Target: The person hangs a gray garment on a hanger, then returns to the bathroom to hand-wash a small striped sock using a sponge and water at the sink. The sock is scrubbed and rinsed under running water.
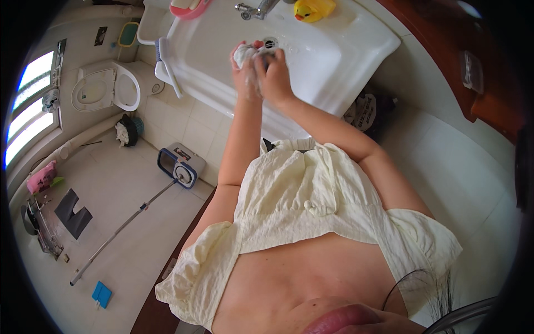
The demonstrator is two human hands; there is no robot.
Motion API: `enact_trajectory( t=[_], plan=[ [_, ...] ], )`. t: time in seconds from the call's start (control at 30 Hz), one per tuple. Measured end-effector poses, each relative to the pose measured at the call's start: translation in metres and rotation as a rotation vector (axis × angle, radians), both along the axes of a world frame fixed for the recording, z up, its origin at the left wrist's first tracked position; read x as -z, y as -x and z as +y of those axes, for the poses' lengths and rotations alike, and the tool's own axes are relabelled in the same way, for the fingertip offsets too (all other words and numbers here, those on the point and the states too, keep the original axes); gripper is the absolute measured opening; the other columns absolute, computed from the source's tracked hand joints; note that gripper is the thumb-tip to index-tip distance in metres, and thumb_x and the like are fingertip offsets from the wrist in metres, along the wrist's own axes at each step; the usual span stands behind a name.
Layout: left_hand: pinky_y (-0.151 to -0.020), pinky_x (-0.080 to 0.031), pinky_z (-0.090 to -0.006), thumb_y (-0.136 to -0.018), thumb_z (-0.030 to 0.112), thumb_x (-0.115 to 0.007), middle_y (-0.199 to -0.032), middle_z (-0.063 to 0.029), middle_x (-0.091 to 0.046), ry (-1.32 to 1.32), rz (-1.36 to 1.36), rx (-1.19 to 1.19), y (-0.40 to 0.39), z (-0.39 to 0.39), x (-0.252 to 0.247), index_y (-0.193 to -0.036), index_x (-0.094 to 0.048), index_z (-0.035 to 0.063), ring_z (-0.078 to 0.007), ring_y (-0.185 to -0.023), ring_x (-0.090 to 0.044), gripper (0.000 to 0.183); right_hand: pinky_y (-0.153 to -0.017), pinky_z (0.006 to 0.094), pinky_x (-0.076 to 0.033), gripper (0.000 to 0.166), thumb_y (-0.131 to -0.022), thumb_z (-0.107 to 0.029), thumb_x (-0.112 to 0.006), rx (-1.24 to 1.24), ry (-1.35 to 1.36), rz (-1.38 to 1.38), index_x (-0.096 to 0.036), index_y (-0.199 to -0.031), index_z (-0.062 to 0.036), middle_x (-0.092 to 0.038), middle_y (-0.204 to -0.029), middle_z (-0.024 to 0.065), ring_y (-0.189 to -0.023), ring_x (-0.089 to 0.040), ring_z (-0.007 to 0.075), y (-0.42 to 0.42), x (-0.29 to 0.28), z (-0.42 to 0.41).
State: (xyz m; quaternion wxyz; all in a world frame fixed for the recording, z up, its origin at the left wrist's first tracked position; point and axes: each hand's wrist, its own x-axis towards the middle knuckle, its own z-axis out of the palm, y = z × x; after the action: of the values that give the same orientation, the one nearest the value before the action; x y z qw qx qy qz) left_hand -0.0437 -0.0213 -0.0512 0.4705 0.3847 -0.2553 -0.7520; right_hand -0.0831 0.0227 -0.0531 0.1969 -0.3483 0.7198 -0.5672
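Note:
Both of my hands are together over the white washbasin (346,58), just left of its drain hole (270,43). A soapy whitish thing, perhaps a cloth, (245,54) lies in my left hand (247,77), whose fingers curl up around it. My right hand (273,79) presses against it from the right, its fingers bent over something dark and blurred. White foam covers the left palm and wrist. What exactly lies between the hands is partly hidden by the fingers and by blur. A metal faucet (260,9) stands above them at the basin's back.
A yellow rubber duck (313,10) and a pink soap dish (190,8) sit on the basin's back rim. A brush with a white handle (170,69) rests at its left edge. Farther left are a toilet (104,87), a mop bucket (181,165) and a mop pole (125,225).

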Motion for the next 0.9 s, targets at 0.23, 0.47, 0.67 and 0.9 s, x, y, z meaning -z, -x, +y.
enact_trajectory(
  t=[0.23,0.47,0.67,0.9],
  plan=[
    [-0.061,-0.043,-0.0305,-0.089,0.029,-0.053,-0.073,-0.0013,-0.040,-0.133,-0.148,-0.033,-0.003,-0.003,-0.008,-0.081,-0.041,0.0091,-0.0154,-0.067,-0.045,0.025,-0.066,0.0427,-0.047,0.036,-0.088,-0.025,-0.046,0.123,-0.517,-0.299,-0.062,-0.071,0.0024,-0.062,-0.071,0.0222,-0.073,-0.061,0.0383,0.025,0.021,-0.039],
    [-0.058,-0.043,-0.0309,-0.089,0.040,-0.050,-0.073,-0.0025,-0.044,-0.045,-0.059,-0.070,-0.027,-0.033,0.009,-0.083,-0.043,0.0103,-0.0157,-0.065,-0.047,0.031,-0.077,0.0419,-0.042,0.024,-0.083,-0.016,-0.052,-0.026,0.032,0.099,-0.057,-0.069,0.0027,-0.050,-0.087,0.0227,-0.082,-0.050,0.0374,-0.019,-0.006,-0.011],
    [-0.056,-0.043,-0.0296,-0.090,0.043,-0.047,-0.073,-0.0023,-0.042,-0.142,-0.078,-0.068,-0.033,-0.029,0.017,-0.079,-0.038,0.0121,-0.0165,-0.066,-0.048,0.034,-0.068,0.0426,-0.047,0.030,-0.084,-0.023,-0.050,-0.077,-0.349,-0.137,-0.063,-0.079,0.0036,-0.060,-0.074,0.0229,-0.074,-0.059,0.0363,-0.002,0.004,-0.031],
    [-0.035,-0.039,-0.0337,-0.088,0.036,-0.048,-0.061,-0.0034,-0.042,-0.233,-0.014,0.087,-0.021,-0.027,0.003,-0.069,-0.038,0.0131,-0.0192,-0.058,-0.051,0.032,-0.064,0.0382,-0.048,0.024,-0.077,-0.022,-0.056,-0.054,-0.484,-0.788,-0.062,-0.081,0.0003,-0.060,-0.079,0.0153,-0.071,-0.059,0.0289,0.019,0.094,-0.058]
  ],
)
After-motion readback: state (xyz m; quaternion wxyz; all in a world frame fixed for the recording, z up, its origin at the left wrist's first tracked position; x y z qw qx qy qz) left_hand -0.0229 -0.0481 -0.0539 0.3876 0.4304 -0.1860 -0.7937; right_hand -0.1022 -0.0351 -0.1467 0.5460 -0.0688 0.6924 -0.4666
